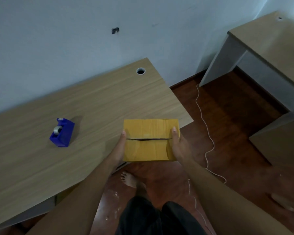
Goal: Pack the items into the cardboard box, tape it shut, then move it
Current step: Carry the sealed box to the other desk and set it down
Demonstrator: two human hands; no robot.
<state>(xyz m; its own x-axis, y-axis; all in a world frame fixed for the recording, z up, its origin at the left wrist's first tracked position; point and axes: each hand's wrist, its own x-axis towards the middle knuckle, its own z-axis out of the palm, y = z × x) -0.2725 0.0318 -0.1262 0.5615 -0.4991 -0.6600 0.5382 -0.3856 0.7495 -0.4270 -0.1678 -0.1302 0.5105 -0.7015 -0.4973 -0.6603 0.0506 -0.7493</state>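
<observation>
A yellow-brown cardboard box [148,150] is held between both hands in front of me, over the near right corner of the wooden desk [92,106] and partly past its edge. Its two top flaps are folded down, with a dark seam across the middle under shiny tape. My left hand [120,146] presses flat on the box's left side, thumb on top. My right hand [178,145] grips the right side the same way. A blue tape dispenser [62,133] with a grey roll stands on the desk, to the left of the box.
A second desk [270,41] stands at the upper right, across a strip of dark wooden floor [227,116]. A white cord [205,122] trails over that floor. My bare feet and dark trousers show below the box. A round cable hole [140,71] sits near the desk's far edge.
</observation>
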